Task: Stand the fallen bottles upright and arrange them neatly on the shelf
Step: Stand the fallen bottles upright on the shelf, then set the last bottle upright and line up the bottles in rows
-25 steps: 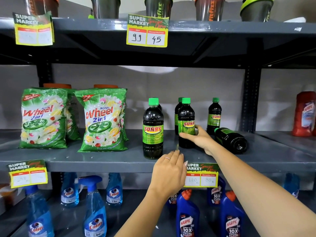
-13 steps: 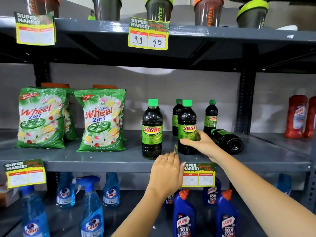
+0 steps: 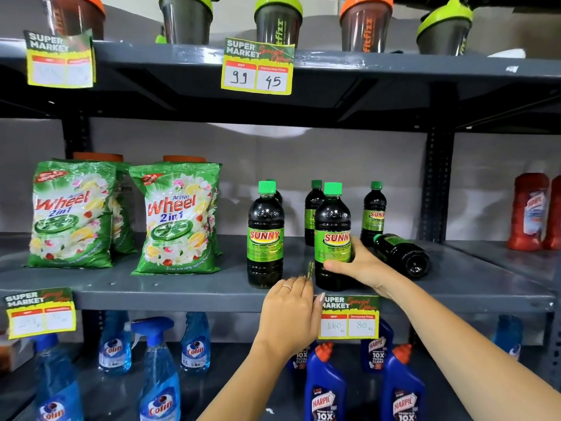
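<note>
Grey shelf [image 3: 188, 287] was stocked with bottles; an upright bottle [image 3: 332, 238] was gripped by the right hand [image 3: 361, 265], one bottle [image 3: 402, 255] lay fallen, and the left hand [image 3: 291, 311] rested loosely curled, empty.

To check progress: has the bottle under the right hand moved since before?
Yes. The bottle came forward, toward the shelf edge, in the right hand.

A bottle behind the front left bottle [image 3: 265, 235] shows only its cap. The shaker cups [image 3: 365, 22] on the top shelf are cut by the upper edge. The numbers on the left price tag [image 3: 41, 314] are too faint to read.
</note>
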A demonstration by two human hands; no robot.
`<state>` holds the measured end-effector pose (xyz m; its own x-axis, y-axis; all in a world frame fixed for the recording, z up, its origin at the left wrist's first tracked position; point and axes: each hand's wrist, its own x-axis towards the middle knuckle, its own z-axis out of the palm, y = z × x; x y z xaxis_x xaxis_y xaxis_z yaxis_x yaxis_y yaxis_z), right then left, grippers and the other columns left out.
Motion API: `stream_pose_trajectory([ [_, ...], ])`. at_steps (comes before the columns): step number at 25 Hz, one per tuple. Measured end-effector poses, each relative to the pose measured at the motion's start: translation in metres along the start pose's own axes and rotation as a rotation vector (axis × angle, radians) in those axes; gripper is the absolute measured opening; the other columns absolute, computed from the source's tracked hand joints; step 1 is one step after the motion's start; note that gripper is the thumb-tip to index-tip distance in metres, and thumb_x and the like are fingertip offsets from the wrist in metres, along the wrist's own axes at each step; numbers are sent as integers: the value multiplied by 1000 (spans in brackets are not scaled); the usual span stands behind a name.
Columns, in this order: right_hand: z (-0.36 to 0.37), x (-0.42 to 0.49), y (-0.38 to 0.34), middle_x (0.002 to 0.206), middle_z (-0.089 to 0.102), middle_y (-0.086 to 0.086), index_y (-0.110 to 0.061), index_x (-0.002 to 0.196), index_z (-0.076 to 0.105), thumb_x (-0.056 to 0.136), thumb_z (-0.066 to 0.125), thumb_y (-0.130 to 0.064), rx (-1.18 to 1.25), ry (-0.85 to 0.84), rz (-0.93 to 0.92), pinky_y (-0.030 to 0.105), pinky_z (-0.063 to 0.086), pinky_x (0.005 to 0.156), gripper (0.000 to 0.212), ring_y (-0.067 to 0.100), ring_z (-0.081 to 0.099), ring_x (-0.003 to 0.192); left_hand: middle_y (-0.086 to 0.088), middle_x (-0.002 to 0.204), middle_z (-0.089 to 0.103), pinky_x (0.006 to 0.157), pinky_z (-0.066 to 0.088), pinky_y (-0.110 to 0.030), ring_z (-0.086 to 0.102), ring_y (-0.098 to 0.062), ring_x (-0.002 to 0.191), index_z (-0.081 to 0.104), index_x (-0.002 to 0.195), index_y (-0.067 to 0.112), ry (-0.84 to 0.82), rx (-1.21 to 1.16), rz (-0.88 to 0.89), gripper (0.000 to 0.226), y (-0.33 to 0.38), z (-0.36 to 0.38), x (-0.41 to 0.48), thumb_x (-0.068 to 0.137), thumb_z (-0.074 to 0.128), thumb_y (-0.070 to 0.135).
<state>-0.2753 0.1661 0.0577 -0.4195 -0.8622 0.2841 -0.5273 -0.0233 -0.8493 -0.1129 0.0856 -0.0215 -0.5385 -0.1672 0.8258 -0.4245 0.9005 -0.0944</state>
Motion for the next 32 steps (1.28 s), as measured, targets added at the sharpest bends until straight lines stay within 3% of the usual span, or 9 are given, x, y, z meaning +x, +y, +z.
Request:
stream_pose_trajectory([
  [3, -33, -11, -9, 126, 57, 0, -29, 147, 22, 81, 66, -53, 277, 332, -162, 43, 43, 102, 83, 17, 55, 113, -6, 109, 71, 92, 42, -22, 62, -17, 99, 67, 110, 7, 128, -189, -43, 36, 2, -7, 0, 89, 48, 30],
  [5, -70, -25, -16, 89, 67, 9, -24, 127, 44, 89, 55, -44, 494, 625, -338, 31, 53, 77, 44, 18, 64, 78, -6, 117, 67, 99, 35, -21, 56, -15, 109, 64, 116, 6, 277, -320, -9, 34, 15, -16, 7, 88, 53, 21],
  [8, -115, -25, -7, 70, 60, 9, -21, 99, 57, 89, 56, -27, 355, 878, -293, 28, 45, 54, 12, 10, 54, 48, -5, 109, 69, 91, 44, -30, 61, -19, 101, 65, 110, 8, 278, -398, 146, 27, 64, -25, 35, 86, 54, 16],
  [12, -133, 5, 28, 75, 57, 17, 10, 110, 57, 87, 59, -34, -23, 686, 275, 30, 36, 49, 50, 25, 48, 52, -12, 101, 68, 79, 49, -37, 62, -30, 92, 65, 98, 8, -94, -79, 37, 36, 117, 12, 67, 91, 46, 38],
  [15, -124, 14, 26, 107, 56, 7, -3, 122, 54, 86, 55, -59, -20, 399, 478, 31, 40, 74, 66, 29, 56, 97, -18, 108, 65, 81, 47, -40, 60, -33, 98, 61, 109, 3, -204, 79, -5, 63, 122, 41, 67, 96, 19, 49],
  [18, -124, 23, 29, 100, 68, 10, -7, 112, 62, 61, 74, -65, -77, 230, 537, 33, 52, 75, 79, 27, 65, 92, -15, 100, 68, 74, 48, -38, 63, -30, 90, 64, 104, 5, -191, 99, 44, 76, 123, 48, 65, 96, 5, 52],
  [23, -120, 30, 58, 97, 71, 12, -9, 104, 64, 57, 79, -54, 199, 473, 322, 33, 56, 67, 67, 26, 70, 85, -16, 105, 70, 78, 52, -37, 65, -30, 93, 66, 108, 2, -261, 86, 1, 66, 122, 50, 62, 97, 20, 49],
  [28, -118, 22, 60, 97, 63, -4, -23, 98, 59, 68, 75, -55, -157, 703, 11, 33, 45, 74, 46, 19, 58, 91, -15, 107, 70, 79, 51, -36, 64, -29, 95, 66, 108, 2, -241, 59, -25, 63, 125, 49, 62, 97, 23, 47],
  [32, -115, 23, 65, 108, 51, -7, -24, 122, 42, 64, 83, -47, -237, 643, -45, 34, 43, 79, 75, 15, 50, 96, -15, 113, 68, 82, 50, -36, 64, -29, 100, 65, 113, 2, -245, 65, -32, 65, 125, 50, 61, 97, 21, 47],
])
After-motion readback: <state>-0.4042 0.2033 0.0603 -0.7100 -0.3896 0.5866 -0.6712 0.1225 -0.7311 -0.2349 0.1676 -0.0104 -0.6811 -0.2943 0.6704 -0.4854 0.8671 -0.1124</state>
